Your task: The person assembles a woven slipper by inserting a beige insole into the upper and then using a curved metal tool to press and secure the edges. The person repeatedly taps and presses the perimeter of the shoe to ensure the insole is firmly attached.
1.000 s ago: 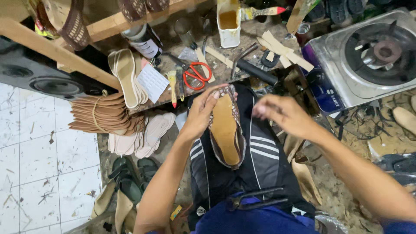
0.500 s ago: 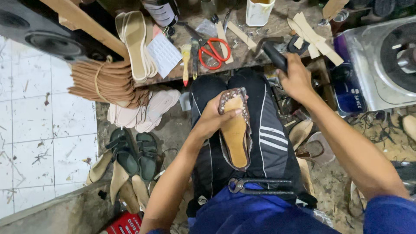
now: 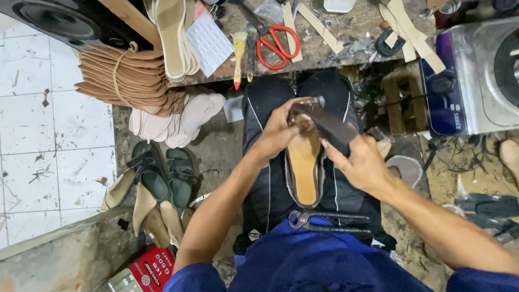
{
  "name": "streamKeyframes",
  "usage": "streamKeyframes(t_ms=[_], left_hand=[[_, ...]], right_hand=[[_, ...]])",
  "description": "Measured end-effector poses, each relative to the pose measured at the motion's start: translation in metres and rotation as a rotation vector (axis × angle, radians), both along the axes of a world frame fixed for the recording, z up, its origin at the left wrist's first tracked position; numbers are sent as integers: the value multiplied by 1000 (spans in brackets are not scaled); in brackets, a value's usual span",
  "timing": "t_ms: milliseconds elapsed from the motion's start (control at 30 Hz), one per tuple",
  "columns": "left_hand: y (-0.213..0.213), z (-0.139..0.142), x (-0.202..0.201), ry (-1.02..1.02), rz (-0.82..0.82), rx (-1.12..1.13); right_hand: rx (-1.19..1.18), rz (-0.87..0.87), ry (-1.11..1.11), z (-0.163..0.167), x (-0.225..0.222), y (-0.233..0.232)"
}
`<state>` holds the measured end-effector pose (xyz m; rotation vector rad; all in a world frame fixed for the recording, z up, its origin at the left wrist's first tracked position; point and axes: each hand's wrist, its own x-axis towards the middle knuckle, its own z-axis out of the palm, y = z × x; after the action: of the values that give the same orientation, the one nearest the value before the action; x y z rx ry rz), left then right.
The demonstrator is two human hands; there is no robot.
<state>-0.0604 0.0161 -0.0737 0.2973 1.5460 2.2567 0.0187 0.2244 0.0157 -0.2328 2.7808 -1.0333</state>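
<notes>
The left hand (image 3: 278, 132) pinches the light, bendy shoe sole (image 3: 304, 170) at its 12 o'clock tip, while the right hand (image 3: 359, 165) grips a dark hammer (image 3: 324, 121).

Person's clothing: blue shirt (image 3: 303, 259) with short sleeves ending near the elbows; forearms and both hands bare, without gloves, rings or watch. Below the shirt, black trousers (image 3: 265, 162) with thin white side stripes and a small white logo patch near the shirt hem.
</notes>
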Motion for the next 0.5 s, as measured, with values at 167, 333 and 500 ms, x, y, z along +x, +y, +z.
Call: streamKeyframes(t_ms=[167, 333, 500], left_hand=[[0, 1, 9, -46, -2, 53], [-2, -3, -1, -51, 4, 67], [1, -12, 5, -32, 4, 97]], right_hand=[[-982, 20, 426, -3, 21, -5], [-240, 70, 454, -18, 9, -2], [-628, -167, 296, -7, 19, -6]])
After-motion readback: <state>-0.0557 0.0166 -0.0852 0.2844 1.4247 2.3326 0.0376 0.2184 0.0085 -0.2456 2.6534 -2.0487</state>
